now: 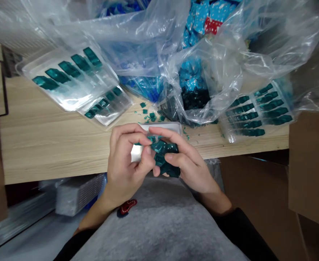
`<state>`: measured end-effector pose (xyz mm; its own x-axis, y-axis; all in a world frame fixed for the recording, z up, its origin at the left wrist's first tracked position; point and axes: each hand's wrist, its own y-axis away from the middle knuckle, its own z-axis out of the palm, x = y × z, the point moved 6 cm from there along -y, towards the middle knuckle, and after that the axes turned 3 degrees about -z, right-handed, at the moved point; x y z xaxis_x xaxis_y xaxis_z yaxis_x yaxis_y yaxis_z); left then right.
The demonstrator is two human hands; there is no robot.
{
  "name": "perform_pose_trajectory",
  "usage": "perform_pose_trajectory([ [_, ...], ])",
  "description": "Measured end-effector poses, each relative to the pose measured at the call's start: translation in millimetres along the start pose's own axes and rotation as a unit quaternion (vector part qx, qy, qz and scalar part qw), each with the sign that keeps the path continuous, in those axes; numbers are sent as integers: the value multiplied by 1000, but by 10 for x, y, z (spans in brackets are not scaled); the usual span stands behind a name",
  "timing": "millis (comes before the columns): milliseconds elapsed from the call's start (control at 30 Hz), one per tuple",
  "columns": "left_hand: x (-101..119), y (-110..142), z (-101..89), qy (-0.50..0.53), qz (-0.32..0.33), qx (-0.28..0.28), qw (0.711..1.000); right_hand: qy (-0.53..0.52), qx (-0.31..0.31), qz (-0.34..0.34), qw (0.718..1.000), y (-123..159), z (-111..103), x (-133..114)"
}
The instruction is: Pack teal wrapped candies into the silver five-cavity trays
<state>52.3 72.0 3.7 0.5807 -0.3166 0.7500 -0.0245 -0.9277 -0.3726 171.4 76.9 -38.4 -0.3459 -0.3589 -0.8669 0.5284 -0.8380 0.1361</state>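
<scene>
Where L hand (128, 163) & R hand (189, 161) meet, crinkled teal foil (163, 154)'s pinched.

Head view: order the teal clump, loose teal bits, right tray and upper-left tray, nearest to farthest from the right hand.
Right hand:
1. Teal clump, at its fingertips
2. Loose teal bits, ahead
3. Right tray, rightward
4. Upper-left tray, far left

A loose, matte grey fabric top (159, 221) fills the bottom of the view at 6 o'clock, with a small red-and-navy patch (126, 207) at its edge near 7 o'clock. A plain black left sleeve (75, 245) shows at 7 o'clock, a matching right sleeve (243, 232) at 5 o'clock — the left hand (126, 165) and right hand (185, 159) are bare.
</scene>
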Motion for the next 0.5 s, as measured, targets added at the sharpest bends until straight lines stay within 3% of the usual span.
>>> perform_pose_trajectory([
  [100, -59, 21, -24, 73, -49, -25, 996, -35, 7, -1, 999, -6, 15, -3],
  [200, -53, 9, -26, 115, -66, -113, 985, -2, 16, -15, 1000, 18, 12, -42],
  [300, 38, -24, -36, 52, 1, -175, 983, 60, 1, -7, 998, 49, 31, -48],
  [500, 161, -57, -9, -84, 97, -154, 980, 153, 25, -5, 988, 70, -22, -41],
])
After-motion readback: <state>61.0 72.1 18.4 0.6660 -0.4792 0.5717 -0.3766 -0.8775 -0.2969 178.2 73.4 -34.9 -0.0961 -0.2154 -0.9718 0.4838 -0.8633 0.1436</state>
